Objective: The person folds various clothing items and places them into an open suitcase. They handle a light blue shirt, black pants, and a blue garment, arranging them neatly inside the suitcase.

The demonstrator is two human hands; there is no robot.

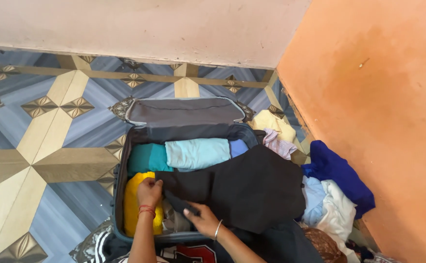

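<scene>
Hands meet at the bottom centre of the frame, over the near end of an open grey suitcase (125, 146). The left hand (149, 191) presses its curled fingers on the near edge of a black garment (252, 187), just beside a folded yellow garment (136, 204); whether it actually pinches the cloth cannot be told. The right hand (204, 220) clasps a small dark fold of the same black garment between thumb and fingers. This cloth looks soft, light and limp, so it would likely sag and crease unless taken by an edge or corner and smoothed flat. It lies spread across the middle of the case, spilling over the right rim. Beyond it, toward the centre, sit a folded teal garment (147, 157), a light blue garment (197, 152) and a small blue piece (238, 147), with the grey lid (183, 111) lying open behind. To the right, loose clothes crowd the orange wall (383, 97): a royal blue cloth (342, 175), white and pale blue cloth (332, 207), a pale yellow piece (271, 122). Patterned floor tiles (42, 146) fill the left.
</scene>
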